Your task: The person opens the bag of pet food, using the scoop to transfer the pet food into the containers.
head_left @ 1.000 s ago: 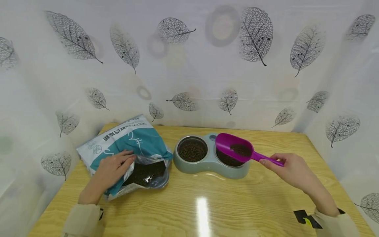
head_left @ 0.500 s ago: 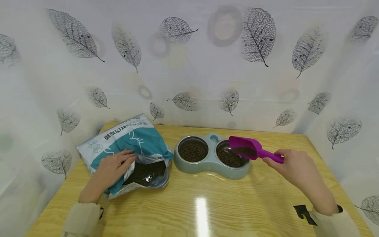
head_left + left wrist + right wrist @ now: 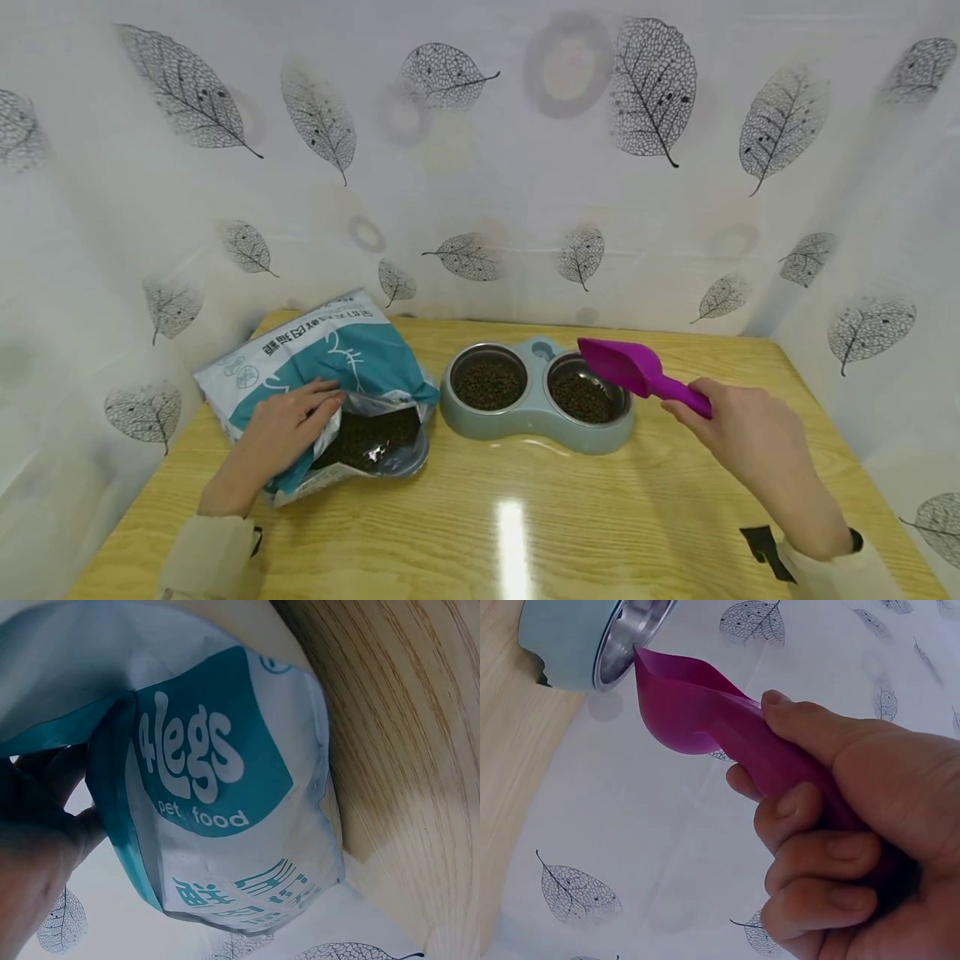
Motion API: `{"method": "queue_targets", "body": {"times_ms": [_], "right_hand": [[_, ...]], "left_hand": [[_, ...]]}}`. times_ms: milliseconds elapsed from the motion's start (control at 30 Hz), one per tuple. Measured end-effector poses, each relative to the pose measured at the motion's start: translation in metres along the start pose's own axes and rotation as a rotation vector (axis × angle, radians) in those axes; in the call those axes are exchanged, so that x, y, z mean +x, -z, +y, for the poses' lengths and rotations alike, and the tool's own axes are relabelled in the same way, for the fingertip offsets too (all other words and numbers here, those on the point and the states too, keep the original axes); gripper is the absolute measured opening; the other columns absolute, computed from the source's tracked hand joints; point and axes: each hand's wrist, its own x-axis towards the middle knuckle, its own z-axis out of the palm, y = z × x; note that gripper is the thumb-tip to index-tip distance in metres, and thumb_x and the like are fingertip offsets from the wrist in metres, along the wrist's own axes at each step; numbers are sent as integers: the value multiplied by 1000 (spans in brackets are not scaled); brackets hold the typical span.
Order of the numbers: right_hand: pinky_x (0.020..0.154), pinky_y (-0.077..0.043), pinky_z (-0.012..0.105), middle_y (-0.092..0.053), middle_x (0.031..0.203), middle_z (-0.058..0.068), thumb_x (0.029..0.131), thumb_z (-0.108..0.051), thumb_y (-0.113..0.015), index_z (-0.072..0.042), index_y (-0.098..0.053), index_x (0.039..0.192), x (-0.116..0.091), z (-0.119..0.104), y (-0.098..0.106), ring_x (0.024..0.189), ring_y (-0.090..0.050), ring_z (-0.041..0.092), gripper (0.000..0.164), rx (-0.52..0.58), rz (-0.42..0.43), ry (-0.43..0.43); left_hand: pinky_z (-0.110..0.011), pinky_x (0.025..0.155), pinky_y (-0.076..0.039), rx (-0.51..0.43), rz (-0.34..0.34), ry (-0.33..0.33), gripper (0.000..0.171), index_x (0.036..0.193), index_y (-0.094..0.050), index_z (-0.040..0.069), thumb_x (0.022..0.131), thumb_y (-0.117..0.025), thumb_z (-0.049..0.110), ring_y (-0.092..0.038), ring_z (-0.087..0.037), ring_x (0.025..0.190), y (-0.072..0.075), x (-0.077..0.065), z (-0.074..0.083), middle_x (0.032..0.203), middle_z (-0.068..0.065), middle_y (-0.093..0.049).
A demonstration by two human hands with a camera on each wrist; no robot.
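My right hand (image 3: 757, 454) grips the handle of a purple scoop (image 3: 630, 367), with fingers curled round it in the right wrist view. The scoop hangs tilted over the right edge of a pale blue double pet bowl (image 3: 517, 425). No kibble shows inside the scoop. Brown kibble lies in the left steel bowl (image 3: 489, 385) and the right steel bowl (image 3: 585, 398). On the left, my left hand (image 3: 281, 429) pinches the mouth of a white and teal pet food bag (image 3: 360, 346). Dark kibble (image 3: 367, 437) is visible in the bag's opening.
A wood-grain table (image 3: 420, 542) carries everything, and a strip of light reflects off its front part. Behind and at both sides hangs a white curtain (image 3: 495, 175) with printed leaves, close to the table's back edge.
The scoop has shifted right from across the right bowl and tipped over. Kibble seen in it earlier is out of sight now. My left hand and the bag stay put.
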Motion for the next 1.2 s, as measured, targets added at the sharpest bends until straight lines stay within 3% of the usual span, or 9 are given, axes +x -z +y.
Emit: {"method": "queue_targets", "body": {"times_ms": [100,233,333,467,600,733,933,1200], "right_hand": [[41,-23,23,-39,53,-7,94,-39,-74,-9,-72,85,1,-1,1,45,-30,5,32,117,-84,-56],[42,-31,24,-48,58,-5,99,-44,-66,-6,-78,100,1,-9,2,48,-35,5,40,353,-283,-183],[41,-31,24,-51,62,-3,100,-44,-64,-8,-78,100,0,-20,-1,49,-35,5,39,518,-412,-231],[40,-28,21,-50,61,-5,101,-42,-64,-12,-76,92,-1,-42,-11,47,-34,3,33,703,-540,-206],[40,-26,19,-45,58,-7,103,-40,-61,-12,-71,84,1,-66,-23,46,-33,2,35,820,-632,-119],[40,-26,19,-47,57,-8,102,-40,-62,-11,-70,80,3,-90,-35,46,-34,1,37,837,-656,-43],[42,-29,19,-46,55,-12,100,-46,-62,-14,-72,77,5,-118,-51,47,-35,1,41,722,-621,10],[44,-30,20,-46,53,-13,101,-46,-59,-20,-68,65,24,-146,-55,47,-36,3,45,659,-660,64]], "left_hand": [[-65,99,-51,0,-3,2,35,126,-74,10,108,-50,28,-60,-45,129,0,0,0,134,-16,-69],[-65,99,-51,1,-2,2,35,126,-74,10,108,-50,27,-61,-45,128,1,-1,0,134,-16,-69],[-65,99,-51,3,-2,3,35,125,-75,10,108,-50,28,-61,-45,128,1,-1,0,133,-16,-70],[-65,98,-51,3,-1,2,35,125,-75,9,108,-50,27,-61,-45,128,1,-1,0,133,-16,-70],[-65,98,-52,2,1,1,35,125,-75,9,108,-50,27,-61,-45,128,1,-1,0,133,-16,-70],[-65,99,-51,-3,1,-1,35,125,-74,9,108,-50,26,-61,-45,128,1,-1,1,133,-16,-70],[-65,98,-52,-3,10,-10,34,125,-75,9,108,-51,25,-62,-45,127,0,0,0,131,-16,-71],[-65,97,-52,10,16,-10,33,124,-75,11,107,-51,25,-63,-44,126,1,1,0,131,-15,-71]]}}
